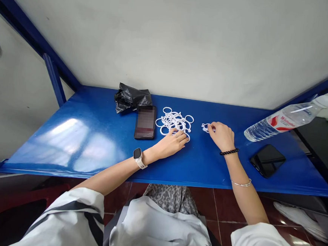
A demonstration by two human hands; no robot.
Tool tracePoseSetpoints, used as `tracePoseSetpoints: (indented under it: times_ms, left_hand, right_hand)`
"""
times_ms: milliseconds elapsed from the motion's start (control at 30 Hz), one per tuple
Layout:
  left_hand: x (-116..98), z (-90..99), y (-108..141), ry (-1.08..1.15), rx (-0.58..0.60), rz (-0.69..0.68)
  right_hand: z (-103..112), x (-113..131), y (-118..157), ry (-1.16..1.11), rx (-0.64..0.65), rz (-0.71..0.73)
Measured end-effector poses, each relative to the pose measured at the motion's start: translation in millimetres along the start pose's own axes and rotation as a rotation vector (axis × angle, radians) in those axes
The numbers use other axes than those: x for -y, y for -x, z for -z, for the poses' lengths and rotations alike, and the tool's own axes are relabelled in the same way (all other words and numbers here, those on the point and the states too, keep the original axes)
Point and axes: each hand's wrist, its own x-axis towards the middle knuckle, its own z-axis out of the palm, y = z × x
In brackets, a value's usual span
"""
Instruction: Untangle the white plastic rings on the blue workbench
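White rings (pixel 173 120) lie in a loose pile on the blue table (pixel 177 167). At the pile's near edge rests my left hand (pixel 173 142), its fingers apart and touching the nearest rings. Farther right, my right hand (pixel 222 136) is closed, thumb and fingers pinched at a few white rings (pixel 205 127) on the tabletop. My palm and fingers hide part of these rings.
A phone (pixel 145 122) lies left of the pile, with a crumpled black plastic bag (pixel 132 98) behind it. On the right are a water bottle (pixel 287 119) and a dark phone (pixel 267 160). A pale wall (pixel 181 44) bounds the table's back.
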Motion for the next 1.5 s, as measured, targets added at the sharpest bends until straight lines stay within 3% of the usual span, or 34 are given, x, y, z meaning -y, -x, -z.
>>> tracePoseSetpoints:
  times_ms: [133, 300, 533, 733, 900, 1100, 1200, 1333, 1500]
  left_hand:
    - [2, 0.8, 0, -0.015, -0.016, 0.000]
    - [3, 0.4, 0, 0.142, -0.094, 0.040]
    - [8, 14.5, -1, 0.970, -0.351, 0.282]
    - [9, 22.6, -1, 1.554, -0.354, 0.405]
    - [5, 27.1, -2, 1.672, -0.191, 0.359]
    - [1, 24.7, -4, 1.626, -0.018, 0.393]
    - [-2, 24.0, -3, 1.651, 0.086, 0.385]
    - [-5, 26.4, 0, 1.693, 0.140, 0.319]
    - [-9, 26.1, 0, 1.673, 0.114, 0.228]
  right_hand:
    - [-3, 0, 1, 0.027, 0.014, 0.019]
    - [-5, -1, 0, -0.198, -0.057, 0.141]
    - [-2, 17, 8, -0.796, 0.093, 0.467]
    - [-16, 28, 14, -1.138, 0.339, 0.401]
    - [-21, 34, 18, -1.351, 0.391, 0.329]
    - [-17, 36, 24, -1.420, 0.724, 0.414]
    - [-16, 35, 26, -1.425, 0.820, 0.497]
    - [-19, 40, 29, -1.483, 0.753, 0.474]
    - [-21, 48, 34, -1.461, 0.659, 0.401]
